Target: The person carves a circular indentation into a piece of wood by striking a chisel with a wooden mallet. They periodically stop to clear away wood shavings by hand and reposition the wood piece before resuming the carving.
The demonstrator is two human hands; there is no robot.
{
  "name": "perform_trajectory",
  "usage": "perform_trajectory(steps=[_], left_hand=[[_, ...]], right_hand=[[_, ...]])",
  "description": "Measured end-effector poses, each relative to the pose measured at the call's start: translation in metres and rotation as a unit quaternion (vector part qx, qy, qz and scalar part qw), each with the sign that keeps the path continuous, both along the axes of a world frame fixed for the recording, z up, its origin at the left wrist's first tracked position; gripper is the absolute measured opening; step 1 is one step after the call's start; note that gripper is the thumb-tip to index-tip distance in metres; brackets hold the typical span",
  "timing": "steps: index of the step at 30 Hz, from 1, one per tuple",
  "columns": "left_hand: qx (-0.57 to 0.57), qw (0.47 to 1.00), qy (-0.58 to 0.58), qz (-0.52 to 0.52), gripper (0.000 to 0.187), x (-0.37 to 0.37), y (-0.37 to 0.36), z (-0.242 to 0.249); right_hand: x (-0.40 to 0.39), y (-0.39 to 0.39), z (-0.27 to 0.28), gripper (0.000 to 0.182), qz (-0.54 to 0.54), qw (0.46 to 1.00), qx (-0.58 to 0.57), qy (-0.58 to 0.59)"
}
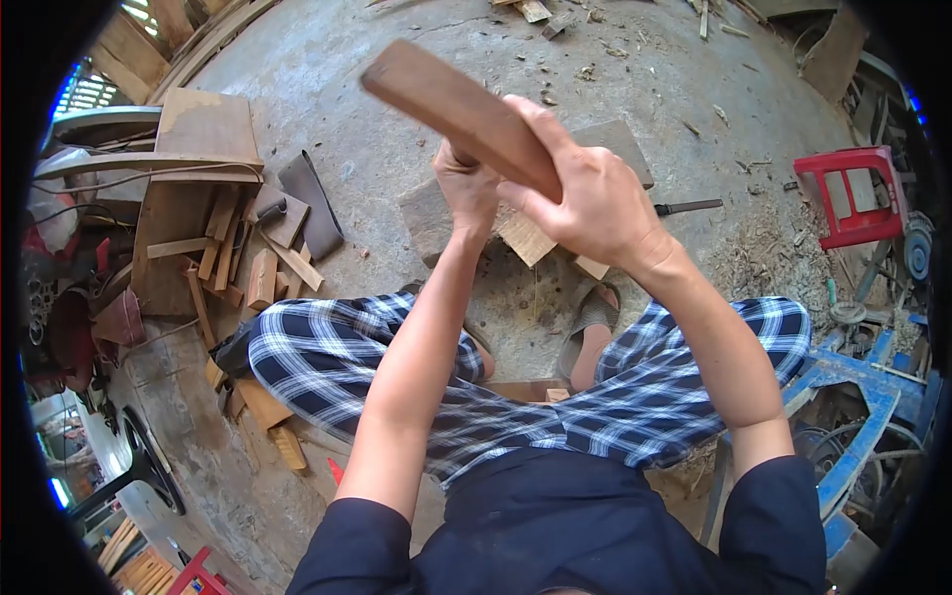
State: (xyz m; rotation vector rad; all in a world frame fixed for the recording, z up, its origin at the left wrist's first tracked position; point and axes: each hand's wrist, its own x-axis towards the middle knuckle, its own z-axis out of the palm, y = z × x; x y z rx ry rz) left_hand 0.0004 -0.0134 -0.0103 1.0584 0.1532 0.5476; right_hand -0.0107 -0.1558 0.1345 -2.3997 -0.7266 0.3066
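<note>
My right hand (600, 203) is closed around the near end of a thick brown wooden bar (466, 109) with rounded edges. The bar is raised, its far end pointing up and to the left. Under it, my left hand (468, 188) is closed, but the bar covers part of the fingers and I cannot make out what is in them. Below both hands lie a wide wooden block (421, 213) and a lighter cut piece of wood (526, 238). A narrow dark tool (689, 206) sticks out to the right of my right hand.
Stacked offcuts (263, 278) and a wooden box (203, 139) stand at my left. On the right are a red plastic stool (848, 196), a blue metal frame (863, 397) and wood shavings (759, 258). More scraps (531, 10) lie at the far edge.
</note>
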Motion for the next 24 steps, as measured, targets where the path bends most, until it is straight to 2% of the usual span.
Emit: perform_trajectory(steps=[2, 4, 6, 7, 8, 10, 11, 12, 13, 14, 15, 18, 20, 21, 22, 24], left_hand=[[0.075, 0.996, 0.002, 0.051, 0.015, 0.007, 0.010, -0.018], [0.101, 0.993, 0.022, 0.051, 0.019, 0.005, 0.016, -0.006], [0.109, 0.989, 0.075, 0.069, 0.022, 0.000, 0.020, 0.002], [0.094, 0.991, 0.074, 0.064, 0.023, 0.000, 0.024, -0.004], [0.098, 0.991, 0.075, 0.059, 0.023, 0.000, 0.028, -0.010], [-0.003, 0.999, 0.046, 0.017, 0.021, 0.002, 0.031, -0.013], [-0.058, 0.996, 0.067, -0.002, 0.018, 0.003, 0.033, -0.015], [-0.056, 0.996, 0.066, -0.005, 0.018, -0.001, 0.029, -0.012], [-0.008, 0.999, 0.047, 0.017, 0.017, -0.005, 0.024, -0.008], [0.040, 0.998, 0.027, 0.041, 0.016, -0.007, 0.021, -0.004], [0.036, 0.995, 0.020, 0.090, 0.016, -0.002, 0.021, -0.004], [0.033, 0.994, 0.060, 0.080, 0.017, -0.007, 0.039, -0.008], [0.012, 0.991, 0.088, 0.095, 0.018, -0.009, 0.044, -0.002], [0.013, 0.991, 0.089, 0.098, 0.018, -0.007, 0.048, -0.004], [0.015, 0.991, 0.092, 0.098, 0.018, -0.008, 0.050, -0.004], [0.014, 0.991, 0.094, 0.091, 0.018, -0.012, 0.046, -0.001]], right_hand=[[0.000, -0.005, -0.014, 0.074, -0.029, 0.990, 0.142, 0.001], [-0.003, -0.006, -0.012, 0.075, -0.042, 0.984, 0.172, -0.015], [-0.007, -0.006, -0.006, 0.073, -0.044, 0.963, 0.250, -0.089], [-0.012, -0.005, 0.009, 0.072, -0.041, 0.951, 0.306, -0.014], [-0.014, -0.001, 0.019, 0.072, -0.046, 0.950, 0.309, -0.013], [-0.016, 0.007, 0.032, 0.072, -0.003, 0.918, 0.380, -0.111], [-0.019, 0.011, 0.032, 0.074, -0.013, 0.926, 0.363, -0.101], [-0.017, 0.010, 0.027, 0.074, -0.015, 0.926, 0.364, -0.103], [-0.010, 0.009, 0.018, 0.076, 0.004, 0.984, 0.165, -0.065], [-0.004, 0.009, 0.012, 0.077, 0.023, 0.999, -0.040, -0.023], [-0.001, 0.008, 0.008, 0.077, 0.020, 0.999, -0.036, -0.026], [-0.001, -0.003, -0.009, 0.077, 0.000, 0.999, -0.022, -0.049], [0.000, -0.007, -0.016, 0.077, -0.030, 0.988, 0.141, -0.052], [-0.003, -0.007, -0.011, 0.079, -0.035, 0.980, 0.196, -0.012], [-0.003, -0.004, -0.001, 0.079, -0.035, 0.980, 0.197, -0.007], [-0.004, 0.003, 0.023, 0.076, -0.011, 0.935, 0.309, -0.172]])
